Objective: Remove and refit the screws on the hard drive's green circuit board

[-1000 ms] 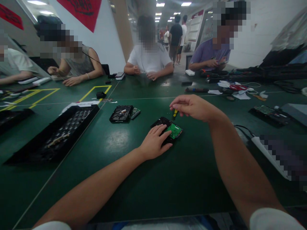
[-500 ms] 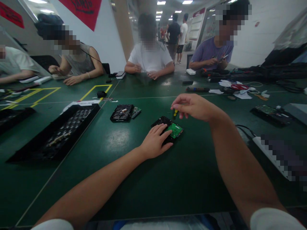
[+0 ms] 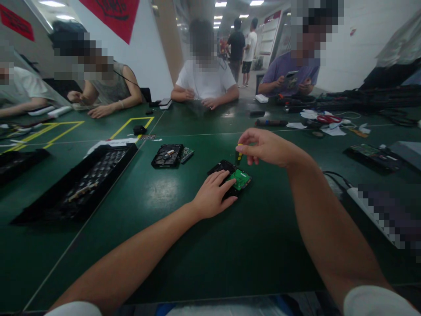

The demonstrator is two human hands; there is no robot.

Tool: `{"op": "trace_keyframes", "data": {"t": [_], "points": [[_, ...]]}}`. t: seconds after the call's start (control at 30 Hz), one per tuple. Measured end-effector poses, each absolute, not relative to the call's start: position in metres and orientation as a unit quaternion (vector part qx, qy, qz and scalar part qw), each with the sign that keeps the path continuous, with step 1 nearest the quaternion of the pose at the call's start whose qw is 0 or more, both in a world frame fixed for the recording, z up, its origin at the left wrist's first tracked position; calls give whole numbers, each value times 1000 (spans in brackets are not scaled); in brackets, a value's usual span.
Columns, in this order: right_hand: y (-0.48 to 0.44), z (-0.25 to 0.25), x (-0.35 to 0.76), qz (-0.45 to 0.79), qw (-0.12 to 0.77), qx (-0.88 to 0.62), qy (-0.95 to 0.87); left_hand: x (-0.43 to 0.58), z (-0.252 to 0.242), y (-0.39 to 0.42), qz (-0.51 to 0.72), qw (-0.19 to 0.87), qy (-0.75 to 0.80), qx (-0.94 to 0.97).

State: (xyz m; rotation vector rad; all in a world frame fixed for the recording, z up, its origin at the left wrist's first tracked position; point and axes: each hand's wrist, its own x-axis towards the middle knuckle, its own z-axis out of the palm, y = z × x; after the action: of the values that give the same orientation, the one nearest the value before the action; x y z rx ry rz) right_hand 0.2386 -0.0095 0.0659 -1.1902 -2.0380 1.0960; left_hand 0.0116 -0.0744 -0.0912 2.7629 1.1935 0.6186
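My left hand (image 3: 215,195) lies flat with its fingers spread on a black hard drive (image 3: 221,166), covering part of it. A green circuit board (image 3: 242,179) shows on the drive beside my fingertips. My right hand (image 3: 258,147) pinches the top of a short yellow-and-black screwdriver (image 3: 238,157), which stands roughly upright at the drive's far edge. Its tip is too small to make out. To the left lies another black drive (image 3: 167,156) with small pieces on top, and a loose circuit board (image 3: 187,155) rests against its side.
A long black tray (image 3: 108,175) with small parts stands at left. On the right are another drive (image 3: 373,158), a white power strip (image 3: 371,215) and red-handled scissors (image 3: 329,119) among paper scraps. Several people sit across the green table (image 3: 184,259).
My right fingers have closed on the screwdriver's top, where they were looser beside it before. My left hand stays put. The person in purple now holds up a flat object.
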Motion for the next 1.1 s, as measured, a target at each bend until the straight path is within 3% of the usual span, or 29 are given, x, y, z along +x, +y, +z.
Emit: {"op": "trace_keyframes", "data": {"t": [0.2,0.63,1.1], "points": [[-12,68,237,452,283,-422,-733,12,-91,-74,201,35,388,899],[-7,68,240,348,263,-492,-754,12,-92,-74,208,40,391,896],[-7,67,241,381,278,-436,-766,11,-92,-74,205,34,388,898]]}}
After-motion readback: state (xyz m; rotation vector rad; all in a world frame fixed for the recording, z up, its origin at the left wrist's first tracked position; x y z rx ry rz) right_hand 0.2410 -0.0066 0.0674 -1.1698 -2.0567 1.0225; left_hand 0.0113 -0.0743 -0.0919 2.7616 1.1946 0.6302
